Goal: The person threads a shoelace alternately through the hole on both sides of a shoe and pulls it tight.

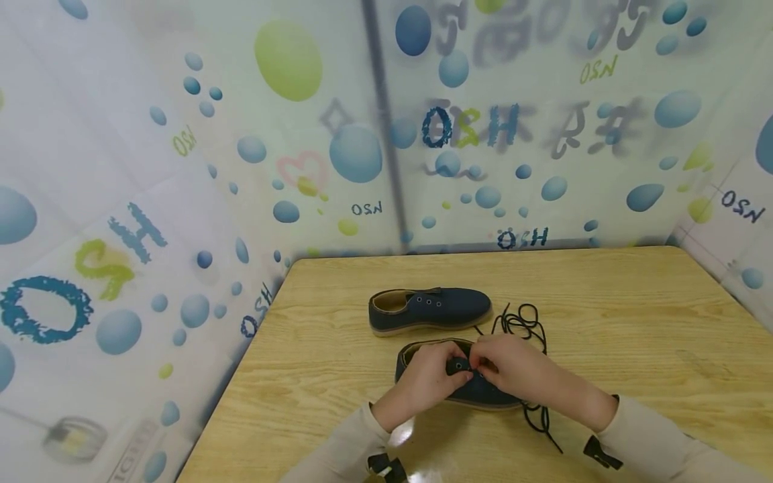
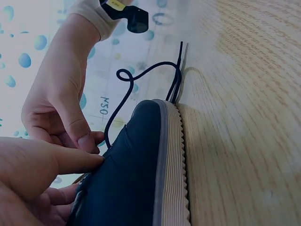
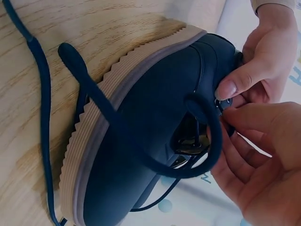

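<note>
A dark navy shoe [image 1: 483, 391] with a ribbed pale sole stands on the table, toe to the right. My left hand [image 1: 425, 376] grips its eyelet flap, thumb beside the eyelets in the right wrist view. Close against it, my right hand [image 1: 513, 362] pinches at an eyelet [image 3: 218, 104], where the fingertips hide the end of the lace. The dark shoelace [image 3: 141, 155] runs through the front eyelets and curves over the toe in a loose loop. Its slack lies beyond and in front of the toe in the head view.
A second navy shoe [image 1: 455, 305], without a lace in its eyelets, stands just behind, toe also right. Both shoes are on a wooden table [image 1: 634, 302]. Printed sheets with blue and green dots [image 1: 513, 168] hang around its back and sides.
</note>
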A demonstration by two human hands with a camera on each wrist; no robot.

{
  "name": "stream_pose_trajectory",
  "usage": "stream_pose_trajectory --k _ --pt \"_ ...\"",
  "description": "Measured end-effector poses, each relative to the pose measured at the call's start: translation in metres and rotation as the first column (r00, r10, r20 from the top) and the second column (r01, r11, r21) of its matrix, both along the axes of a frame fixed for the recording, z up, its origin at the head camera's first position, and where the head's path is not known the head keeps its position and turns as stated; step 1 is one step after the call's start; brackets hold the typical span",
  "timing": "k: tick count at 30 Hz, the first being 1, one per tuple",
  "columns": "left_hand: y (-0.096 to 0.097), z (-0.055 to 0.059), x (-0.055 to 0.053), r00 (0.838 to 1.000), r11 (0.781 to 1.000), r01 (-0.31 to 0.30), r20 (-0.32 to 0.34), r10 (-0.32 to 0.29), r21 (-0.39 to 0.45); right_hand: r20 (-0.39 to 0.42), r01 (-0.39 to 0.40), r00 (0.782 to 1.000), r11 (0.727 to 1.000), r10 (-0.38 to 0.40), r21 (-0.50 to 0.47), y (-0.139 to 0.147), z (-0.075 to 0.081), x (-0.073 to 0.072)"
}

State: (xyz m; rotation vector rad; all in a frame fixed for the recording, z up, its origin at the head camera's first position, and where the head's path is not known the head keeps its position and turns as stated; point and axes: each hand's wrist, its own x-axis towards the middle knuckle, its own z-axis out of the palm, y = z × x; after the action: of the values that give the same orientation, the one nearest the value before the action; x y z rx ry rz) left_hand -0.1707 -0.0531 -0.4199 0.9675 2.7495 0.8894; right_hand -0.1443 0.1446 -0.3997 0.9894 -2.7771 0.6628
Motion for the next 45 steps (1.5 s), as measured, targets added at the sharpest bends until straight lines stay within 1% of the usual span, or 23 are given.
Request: stream_pose_trajectory --k 5,9,11,13,15,18,20,22,26,30,32,33,35,37,39,40,41,42,43,45 --pt "0.000 -0.001 0.000 1.000 1.000 -0.005 -0.002 0.005 0.006 -0.064 0.015 0.998 0.999 -0.012 0.048 -0.005 -0.002 0.003" --pt "-0.002 0.000 -0.001 1.000 1.000 0.011 0.006 -0.011 0.022 -0.152 -0.006 0.988 0.997 0.017 0.071 -0.010 -0.004 0.006" --pt "-0.004 0.001 -0.003 0.999 0.999 0.023 0.033 -0.025 0.037 -0.182 -0.013 0.983 0.997 0.026 0.073 -0.012 -0.005 0.007" --pt "-0.005 0.001 -0.005 0.995 0.998 0.039 0.086 -0.044 0.058 -0.201 -0.010 0.979 0.997 0.025 0.075 -0.013 -0.005 0.008" --pt "-0.006 0.002 -0.007 0.985 0.995 0.045 0.161 -0.058 0.085 -0.211 0.001 0.977 0.997 0.015 0.078 -0.014 -0.006 0.008" --pt "-0.007 0.002 -0.011 0.958 0.991 0.043 0.275 -0.076 0.125 -0.230 0.015 0.973 0.995 0.007 0.095 -0.014 -0.006 0.008" --pt "-0.007 0.004 -0.012 0.943 0.990 0.030 0.324 -0.074 0.139 -0.249 0.023 0.969 0.993 0.006 0.113 -0.015 -0.006 0.007" --pt "-0.007 0.005 -0.013 0.933 0.990 0.019 0.354 -0.068 0.142 -0.265 0.027 0.964 0.991 0.008 0.129 -0.016 -0.007 0.007" --pt "-0.005 0.006 -0.014 0.918 0.988 -0.004 0.391 -0.056 0.152 -0.274 0.039 0.962 0.988 0.004 0.148 -0.018 -0.006 0.007" --pt "-0.005 0.007 -0.016 0.886 0.983 -0.033 0.460 -0.055 0.182 -0.244 0.045 0.970 0.990 -0.010 0.136 -0.017 -0.006 0.008" --pt "-0.005 0.008 -0.017 0.877 0.983 -0.042 0.479 -0.048 0.176 -0.224 0.042 0.975 0.992 -0.013 0.122 -0.016 -0.005 0.008" --pt "-0.005 0.009 -0.017 0.875 0.985 -0.046 0.483 -0.042 0.168 -0.214 0.038 0.977 0.993 -0.013 0.116 -0.015 -0.005 0.008" --pt "-0.006 0.010 -0.018 0.873 0.986 -0.047 0.486 -0.038 0.162 -0.195 0.038 0.981 0.993 -0.016 0.110 -0.014 -0.005 0.009" --pt "-0.007 0.010 -0.019 0.873 0.984 -0.051 0.487 -0.040 0.172 -0.182 0.041 0.983 0.993 -0.020 0.114 -0.014 -0.004 0.010" --pt "-0.007 0.010 -0.019 0.870 0.980 -0.056 0.490 -0.046 0.193 -0.185 0.047 0.982 0.992 -0.025 0.119 -0.013 -0.005 0.011" --pt "-0.007 0.010 -0.019 0.874 0.977 -0.058 0.484 -0.050 0.205 -0.193 0.048 0.981 0.992 -0.024 0.119 -0.012 -0.006 0.012" --pt "-0.008 0.009 -0.018 0.879 0.975 -0.060 0.475 -0.051 0.216 -0.206 0.049 0.978 0.992 -0.024 0.118 -0.012 -0.006 0.012" --pt "-0.008 0.009 -0.017 0.889 0.974 -0.058 0.455 -0.049 0.219 -0.218 0.053 0.976 0.992 -0.027 0.115 -0.011 -0.007 0.013" --pt "-0.008 0.009 -0.016 0.902 0.975 -0.052 0.429 -0.048 0.218 -0.237 0.062 0.971 0.992 -0.034 0.113 -0.011 -0.009 0.013" --pt "-0.009 0.008 -0.014 0.928 0.975 -0.045 0.371 -0.040 0.217 -0.245 0.091 0.967 0.991 -0.065 0.099 -0.010 -0.012 0.013"
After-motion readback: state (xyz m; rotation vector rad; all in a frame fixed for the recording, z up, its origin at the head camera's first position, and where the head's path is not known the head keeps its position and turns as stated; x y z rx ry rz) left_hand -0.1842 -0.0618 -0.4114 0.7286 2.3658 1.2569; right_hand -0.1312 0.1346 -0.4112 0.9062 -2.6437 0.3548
